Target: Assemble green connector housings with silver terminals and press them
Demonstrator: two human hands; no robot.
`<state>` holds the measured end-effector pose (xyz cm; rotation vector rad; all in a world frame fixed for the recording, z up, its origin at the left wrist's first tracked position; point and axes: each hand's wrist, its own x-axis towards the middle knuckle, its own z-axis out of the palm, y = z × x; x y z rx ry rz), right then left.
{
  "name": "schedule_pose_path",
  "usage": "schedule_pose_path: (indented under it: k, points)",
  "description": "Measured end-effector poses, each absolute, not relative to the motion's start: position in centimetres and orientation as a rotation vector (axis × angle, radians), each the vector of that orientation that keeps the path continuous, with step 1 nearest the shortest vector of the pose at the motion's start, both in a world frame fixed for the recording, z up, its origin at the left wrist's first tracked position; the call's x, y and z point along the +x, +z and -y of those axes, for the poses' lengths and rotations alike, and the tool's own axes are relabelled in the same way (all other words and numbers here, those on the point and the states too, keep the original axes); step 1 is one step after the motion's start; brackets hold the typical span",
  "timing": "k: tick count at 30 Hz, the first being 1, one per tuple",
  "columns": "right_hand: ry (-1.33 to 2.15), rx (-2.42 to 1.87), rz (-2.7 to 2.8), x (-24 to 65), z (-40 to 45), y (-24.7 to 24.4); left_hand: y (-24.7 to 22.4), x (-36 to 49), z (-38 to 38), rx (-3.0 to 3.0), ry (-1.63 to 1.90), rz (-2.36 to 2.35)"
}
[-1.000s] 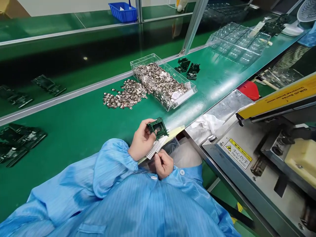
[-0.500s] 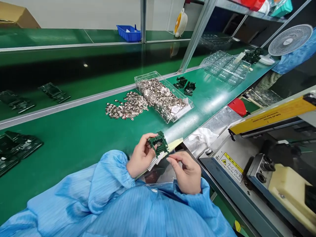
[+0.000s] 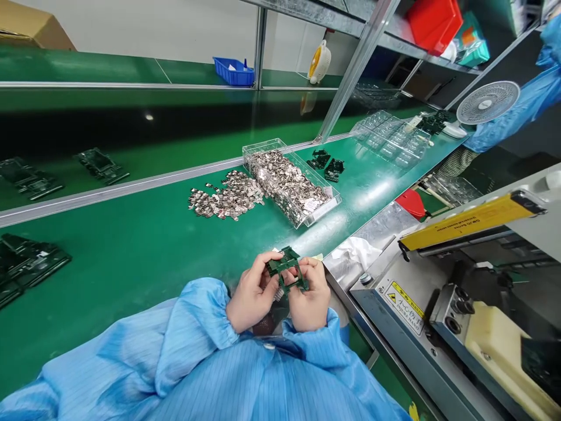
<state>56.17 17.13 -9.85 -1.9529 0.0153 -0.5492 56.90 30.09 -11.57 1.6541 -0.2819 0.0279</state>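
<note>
A small dark green frame (image 3: 287,267) with square openings is held over the bench's front edge. My left hand (image 3: 252,293) grips its left side between thumb and fingers. On its right side my right hand (image 3: 310,297) is closed, fingertips pressed on the frame; anything else in that pinch is too small to tell. Pale ribbed strips show partly beneath the frame. Beyond the hands stands a clear tray (image 3: 322,211) full of small silvery metal parts (image 3: 289,181), with a loose pile of such parts (image 3: 228,197) on its left.
Green frames (image 3: 33,263) lie at the far left, and two more (image 3: 333,169) behind the tray. To the right is a machine (image 3: 405,298) with a yellow bar. Clear blister trays (image 3: 394,137), a fan (image 3: 487,103) and another person's blue sleeve (image 3: 517,114) are farther back.
My right hand has moved left and now meets the green frame. The frame has turned and tilted in my left hand. The view has shifted slightly.
</note>
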Motion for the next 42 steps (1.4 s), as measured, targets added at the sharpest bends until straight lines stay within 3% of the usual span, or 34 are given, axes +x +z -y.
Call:
schedule_pose_path:
  k: [8, 12, 16, 19, 21, 26, 30, 33, 38, 42]
  points:
    - [-0.196, -1.434, -0.051, 56.0, -16.2, -9.9, -10.9, 56.7, -30.5, 1.618, -0.009, 0.342]
    - [-0.215, -1.658, 0.223, 53.3, -13.1, -6.8, -8.3, 55.7, -30.6, 1.673, -0.045, 0.437]
    - [-0.391, -1.791, 0.441, 48.5, -8.6, -2.5, -3.8, 55.9, -28.5, 1.629, -0.339, 0.86]
    - [-0.508, -1.834, 0.309, 43.4, -4.0, -0.6, -0.2, 57.8, -23.5, 1.517, -0.623, 1.216]
    - [-0.651, -1.825, 0.082, 39.2, -0.5, -0.3, 1.6, 58.7, -18.3, 1.518, -0.631, 1.398]
    - [-1.51, -1.436, -0.576, 31.8, 7.5, -1.7, 2.9, 57.7, -3.5, 1.638, -0.384, 1.59]
    - [-1.432, -1.576, -0.667, 32.2, 11.5, -1.2, 2.4, 56.7, 2.4, 1.656, -0.508, 1.444]
    - [-1.22, -1.823, -0.616, 35.2, 12.8, 0.2, 2.9, 57.9, 0.3, 1.524, -0.548, 1.289]
    - [-0.878, -2.279, -0.53, 40.7, 13.6, 0.8, 3.5, 61.7, -11.3, 1.598, -0.839, 1.208]
    - [-0.817, -2.401, -0.518, 41.6, 14.1, -0.2, 0.2, 63.6, -18.4, 1.849, -1.045, 1.109]
